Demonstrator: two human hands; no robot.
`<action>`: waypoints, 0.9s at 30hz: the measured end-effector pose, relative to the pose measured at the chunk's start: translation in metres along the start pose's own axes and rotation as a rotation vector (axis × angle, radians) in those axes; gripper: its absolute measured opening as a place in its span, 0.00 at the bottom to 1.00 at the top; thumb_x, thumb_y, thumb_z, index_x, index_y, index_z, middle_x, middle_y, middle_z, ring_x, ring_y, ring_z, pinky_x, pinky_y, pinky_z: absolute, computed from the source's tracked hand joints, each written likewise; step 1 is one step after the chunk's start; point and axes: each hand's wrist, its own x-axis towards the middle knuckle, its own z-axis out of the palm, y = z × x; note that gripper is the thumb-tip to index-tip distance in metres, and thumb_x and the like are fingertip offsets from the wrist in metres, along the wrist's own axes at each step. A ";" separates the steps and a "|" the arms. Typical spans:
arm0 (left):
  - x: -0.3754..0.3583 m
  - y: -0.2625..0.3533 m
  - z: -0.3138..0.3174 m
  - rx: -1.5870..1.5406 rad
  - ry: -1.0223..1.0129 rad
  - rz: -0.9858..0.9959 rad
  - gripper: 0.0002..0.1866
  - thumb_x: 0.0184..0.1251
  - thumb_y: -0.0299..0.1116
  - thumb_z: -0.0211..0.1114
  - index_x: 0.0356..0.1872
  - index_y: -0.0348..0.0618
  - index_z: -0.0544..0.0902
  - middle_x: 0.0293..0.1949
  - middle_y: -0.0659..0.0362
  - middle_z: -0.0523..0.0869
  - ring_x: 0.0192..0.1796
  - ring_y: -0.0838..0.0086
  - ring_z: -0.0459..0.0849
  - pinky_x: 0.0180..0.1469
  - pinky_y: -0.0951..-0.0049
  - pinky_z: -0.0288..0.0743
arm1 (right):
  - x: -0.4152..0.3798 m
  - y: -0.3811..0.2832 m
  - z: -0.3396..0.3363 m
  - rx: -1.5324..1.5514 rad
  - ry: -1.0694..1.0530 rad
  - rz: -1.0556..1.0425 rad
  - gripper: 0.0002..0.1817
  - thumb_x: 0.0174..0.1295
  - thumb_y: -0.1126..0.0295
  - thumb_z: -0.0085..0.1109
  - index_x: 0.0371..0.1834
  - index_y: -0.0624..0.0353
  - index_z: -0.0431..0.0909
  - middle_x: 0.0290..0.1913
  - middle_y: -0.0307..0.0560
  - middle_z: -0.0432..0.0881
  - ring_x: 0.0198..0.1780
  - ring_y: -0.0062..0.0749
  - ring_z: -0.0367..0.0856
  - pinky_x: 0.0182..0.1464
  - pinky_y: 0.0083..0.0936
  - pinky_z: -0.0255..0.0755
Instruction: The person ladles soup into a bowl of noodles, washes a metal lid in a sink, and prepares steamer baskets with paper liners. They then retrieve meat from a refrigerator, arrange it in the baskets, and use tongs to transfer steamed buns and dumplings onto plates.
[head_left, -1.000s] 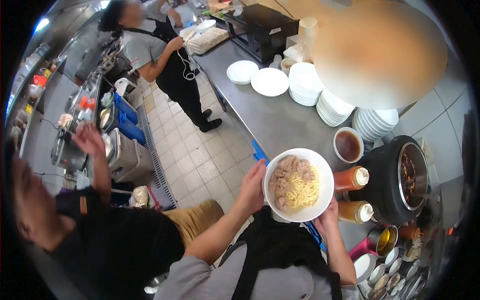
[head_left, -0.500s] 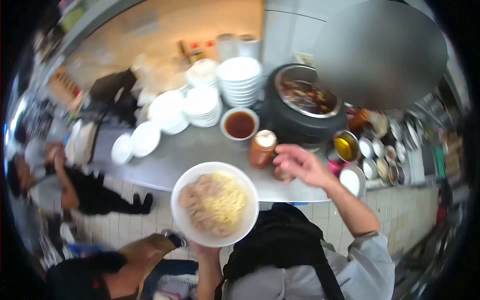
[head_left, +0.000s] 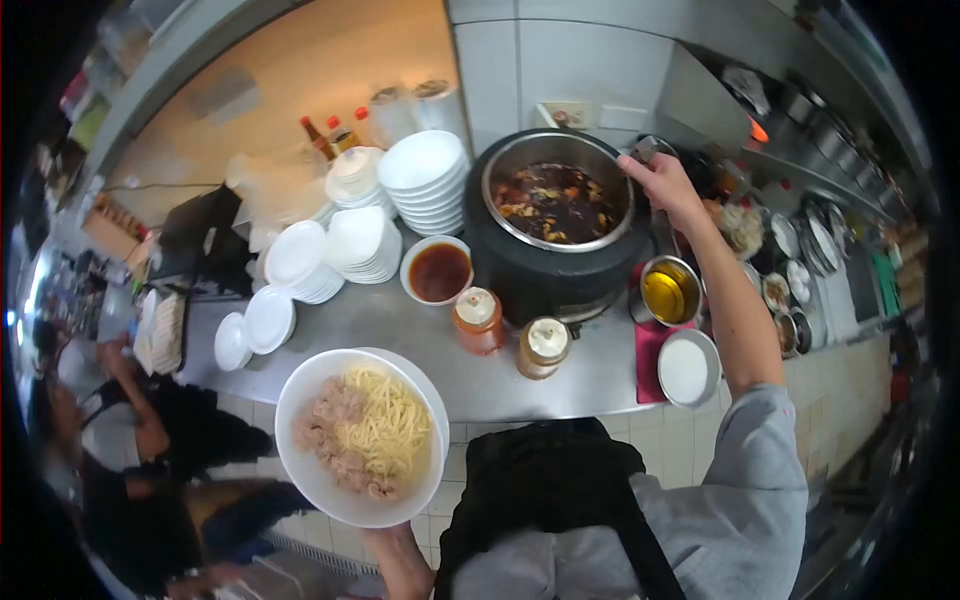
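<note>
My left hand (head_left: 398, 558) supports a white bowl (head_left: 288, 440) from below, its fingers mostly hidden under it. Pale sliced meat (head_left: 335, 410) and yellow noodles (head_left: 385, 420) lie in the bowl, and a second white rim shows behind it. At the right rim of a big black pot (head_left: 500, 270), my right hand (head_left: 662, 185) is closed on a metal handle (head_left: 648, 148); what the handle belongs to is hidden. Dark broth (head_left: 560, 205) with floating bits fills the pot's steel insert. Two lidded jars, one reddish (head_left: 478, 325) and one brown (head_left: 543, 350), stand before the pot.
White bowls (head_left: 425, 175) and plates (head_left: 362, 245) are stacked on the steel counter (head_left: 480, 385). Beside the pot sits a bowl of brown sauce (head_left: 440, 272). At right are a pot of yellow oil (head_left: 668, 292) and a white-filled bowl (head_left: 688, 368). People (head_left: 125, 430) stand at left.
My right hand has gone from above the brown jar up to the pot's right rim and closed on a handle. The bowl in my left hand appears lower and farther left; the view has shifted.
</note>
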 end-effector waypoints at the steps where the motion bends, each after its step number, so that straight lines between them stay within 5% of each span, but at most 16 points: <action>1: -0.004 -0.008 0.009 0.072 0.025 0.064 0.37 0.76 0.57 0.52 0.77 0.46 0.62 0.76 0.48 0.66 0.75 0.48 0.67 0.75 0.42 0.65 | 0.014 -0.002 0.007 -0.039 -0.002 -0.017 0.30 0.64 0.44 0.67 0.44 0.68 0.84 0.27 0.40 0.77 0.27 0.22 0.73 0.27 0.26 0.66; 4: -0.011 -0.026 0.028 0.107 -0.194 0.031 0.35 0.76 0.56 0.52 0.75 0.43 0.66 0.73 0.48 0.70 0.73 0.50 0.71 0.72 0.43 0.69 | 0.052 -0.005 0.007 -0.344 0.058 -0.109 0.28 0.64 0.46 0.65 0.41 0.66 0.85 0.33 0.50 0.85 0.36 0.31 0.81 0.40 0.34 0.74; 5: -0.003 -0.030 -0.017 -0.078 -0.276 0.021 0.34 0.77 0.55 0.51 0.73 0.43 0.69 0.71 0.48 0.73 0.70 0.52 0.74 0.70 0.43 0.71 | 0.078 0.010 0.016 -0.141 -0.033 -0.079 0.24 0.65 0.50 0.66 0.43 0.65 0.85 0.36 0.49 0.86 0.37 0.30 0.82 0.40 0.33 0.76; 7: -0.016 -0.042 0.046 -0.046 -0.103 0.143 0.31 0.79 0.53 0.47 0.72 0.41 0.70 0.70 0.48 0.74 0.68 0.54 0.76 0.69 0.47 0.72 | 0.166 0.073 0.041 0.181 -0.094 -0.386 0.15 0.68 0.58 0.66 0.46 0.60 0.84 0.29 0.37 0.81 0.29 0.20 0.76 0.31 0.24 0.71; 10: -0.025 -0.046 0.066 -0.046 -0.019 0.195 0.31 0.81 0.51 0.44 0.73 0.40 0.68 0.70 0.48 0.74 0.69 0.55 0.76 0.71 0.48 0.71 | 0.145 0.026 0.064 0.252 -0.235 -0.141 0.15 0.71 0.58 0.63 0.52 0.56 0.81 0.23 0.24 0.71 0.18 0.09 0.59 0.19 0.16 0.48; 11: -0.022 -0.047 0.069 -0.047 -0.042 0.168 0.30 0.82 0.50 0.42 0.74 0.39 0.66 0.70 0.48 0.73 0.70 0.55 0.75 0.71 0.48 0.71 | 0.167 0.047 0.076 0.252 -0.251 -0.148 0.15 0.71 0.58 0.63 0.52 0.56 0.81 0.23 0.24 0.71 0.18 0.09 0.59 0.19 0.16 0.48; 12: -0.019 -0.048 0.066 -0.060 -0.113 0.170 0.30 0.83 0.49 0.41 0.75 0.39 0.65 0.71 0.48 0.73 0.72 0.55 0.72 0.73 0.47 0.69 | 0.170 0.052 0.094 0.250 -0.240 -0.409 0.14 0.72 0.59 0.62 0.50 0.56 0.81 0.22 0.24 0.69 0.17 0.09 0.58 0.19 0.17 0.48; 15: -0.022 -0.039 0.073 -0.027 -0.011 0.163 0.30 0.82 0.49 0.42 0.75 0.39 0.65 0.71 0.48 0.72 0.72 0.55 0.72 0.73 0.49 0.69 | 0.143 0.026 0.071 -0.025 -0.406 -0.462 0.13 0.74 0.61 0.59 0.47 0.60 0.80 0.23 0.29 0.73 0.22 0.13 0.66 0.23 0.18 0.59; 18: -0.003 -0.033 0.086 -0.016 0.010 0.142 0.31 0.82 0.51 0.43 0.74 0.40 0.66 0.71 0.48 0.73 0.71 0.56 0.74 0.73 0.51 0.69 | 0.131 0.013 0.070 -0.211 -0.484 -0.303 0.15 0.75 0.62 0.58 0.48 0.65 0.79 0.26 0.38 0.77 0.29 0.23 0.76 0.33 0.26 0.71; 20: 0.016 -0.033 0.073 -0.015 -0.009 0.126 0.32 0.81 0.53 0.44 0.74 0.41 0.66 0.71 0.48 0.73 0.71 0.56 0.74 0.72 0.50 0.70 | 0.120 0.024 0.080 -0.291 -0.376 -0.753 0.15 0.75 0.63 0.57 0.47 0.69 0.79 0.27 0.48 0.80 0.36 0.36 0.81 0.42 0.36 0.74; 22: 0.037 -0.035 0.053 0.046 -0.154 0.122 0.34 0.80 0.57 0.46 0.74 0.43 0.67 0.71 0.47 0.73 0.70 0.54 0.75 0.70 0.46 0.72 | 0.071 -0.031 0.084 -0.452 -0.437 -0.814 0.18 0.74 0.61 0.54 0.45 0.69 0.83 0.37 0.68 0.85 0.39 0.60 0.82 0.44 0.46 0.74; 23: 0.046 -0.032 0.045 0.036 -0.229 0.070 0.34 0.79 0.57 0.48 0.74 0.43 0.67 0.70 0.47 0.73 0.69 0.53 0.75 0.69 0.45 0.72 | 0.041 -0.067 0.080 -0.646 -0.460 -0.706 0.19 0.74 0.59 0.54 0.46 0.67 0.84 0.40 0.69 0.84 0.40 0.64 0.81 0.42 0.49 0.73; 25: 0.059 -0.020 0.042 -0.050 -0.372 -0.085 0.35 0.76 0.57 0.52 0.74 0.43 0.67 0.70 0.48 0.73 0.69 0.51 0.75 0.68 0.43 0.73 | 0.020 -0.077 0.072 -0.799 -0.429 -0.760 0.17 0.72 0.59 0.57 0.43 0.64 0.85 0.27 0.68 0.80 0.33 0.62 0.81 0.36 0.49 0.73; 26: 0.068 -0.015 0.040 -0.122 -0.454 -0.179 0.35 0.75 0.57 0.54 0.74 0.43 0.67 0.69 0.48 0.74 0.68 0.50 0.75 0.67 0.42 0.73 | 0.017 -0.064 0.070 -0.543 -0.394 -0.891 0.15 0.71 0.60 0.59 0.41 0.63 0.84 0.26 0.65 0.79 0.31 0.64 0.80 0.34 0.48 0.74; 27: 0.077 -0.014 0.034 -0.287 -0.597 -0.286 0.35 0.75 0.57 0.55 0.74 0.44 0.67 0.70 0.49 0.73 0.70 0.50 0.73 0.68 0.42 0.72 | 0.004 -0.068 0.062 -0.691 -0.353 -0.918 0.11 0.69 0.63 0.61 0.39 0.62 0.82 0.28 0.61 0.82 0.32 0.63 0.80 0.34 0.47 0.75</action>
